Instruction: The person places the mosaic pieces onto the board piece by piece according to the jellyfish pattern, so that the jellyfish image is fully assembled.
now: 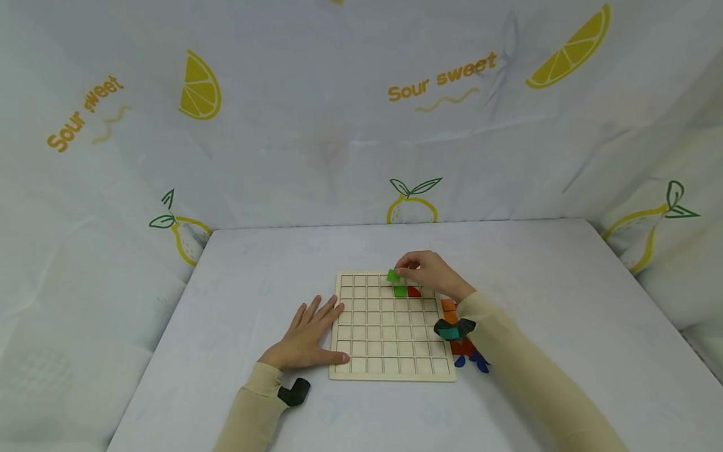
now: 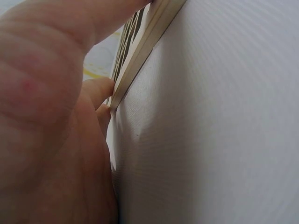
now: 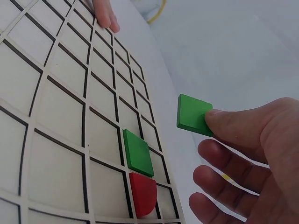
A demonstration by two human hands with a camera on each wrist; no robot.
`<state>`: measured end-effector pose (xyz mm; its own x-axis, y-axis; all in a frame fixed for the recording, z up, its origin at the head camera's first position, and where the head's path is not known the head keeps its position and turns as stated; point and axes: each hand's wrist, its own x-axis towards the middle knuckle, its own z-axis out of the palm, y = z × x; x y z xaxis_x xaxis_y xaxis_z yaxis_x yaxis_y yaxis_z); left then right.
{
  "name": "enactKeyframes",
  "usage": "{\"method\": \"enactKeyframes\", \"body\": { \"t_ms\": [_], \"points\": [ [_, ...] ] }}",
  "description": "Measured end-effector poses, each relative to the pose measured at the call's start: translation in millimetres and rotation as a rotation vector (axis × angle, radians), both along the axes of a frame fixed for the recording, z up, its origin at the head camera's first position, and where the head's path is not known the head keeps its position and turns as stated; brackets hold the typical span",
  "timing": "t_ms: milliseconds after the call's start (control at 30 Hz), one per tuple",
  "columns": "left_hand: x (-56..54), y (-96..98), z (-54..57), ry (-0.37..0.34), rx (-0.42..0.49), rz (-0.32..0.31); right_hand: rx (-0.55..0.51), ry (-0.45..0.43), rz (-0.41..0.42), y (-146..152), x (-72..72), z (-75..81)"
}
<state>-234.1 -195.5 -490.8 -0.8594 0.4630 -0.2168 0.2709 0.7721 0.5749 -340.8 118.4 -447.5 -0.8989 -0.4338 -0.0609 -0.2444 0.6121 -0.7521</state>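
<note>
1. Right hand [image 1: 432, 271] pinches a green square tile [image 1: 393, 275] between thumb and finger, other fingers loosely bent; left hand [image 1: 305, 342] lies spread, fingers straight, gripping nothing, thumb and fingertips touching the board's left edge.
2. Held tile: at the board's far edge seen from where I stand, lifted off the surface, near the two placed pieces. Right wrist view shows a gap between it and the board.
3. Placed pieces: second green tile [image 1: 400, 291] and a red piece [image 1: 414, 292] with one rounded side, side by side in neighbouring cells, second row from the far edge.
4. Grid board [image 1: 391, 377]: pale, flat on the table, raised lines, plain rim; bare cells run from the placed pieces to the near edge.
5. Right edge, tight side: orange pieces [image 1: 449, 311], red pieces [image 1: 463, 347] and blue pieces [image 1: 460, 361] just beside it, partly hidden by the right wrist and its dark-and-teal band [image 1: 454, 329].
6. White table [image 1: 254, 270]: open room past the board's far edge, also wide to the left beyond the hand.
7. Lemon-print cloth [image 1: 316, 94] rises behind the table's far edge, well apart from the board.
</note>
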Motion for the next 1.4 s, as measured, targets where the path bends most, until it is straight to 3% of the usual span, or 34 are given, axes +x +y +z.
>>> {"method": "enactKeyframes", "body": {
  "t_ms": [467, 767, 1400],
  "points": [
    [-0.3, 2.1, 1.0, -0.005, 0.005, -0.002, 0.069, -0.027, 0.087, -10, -5.3, -11.9],
    [-0.8, 0.5, -1.5, -0.001, -0.004, 0.0, 0.148, 0.001, 0.13, -18, -7.0, -11.3],
    [-0.6, -1.1, -3.3, -0.003, 0.021, -0.002, 0.183, 0.057, 0.188, -24, -7.8, -13.4]
  ]
}}
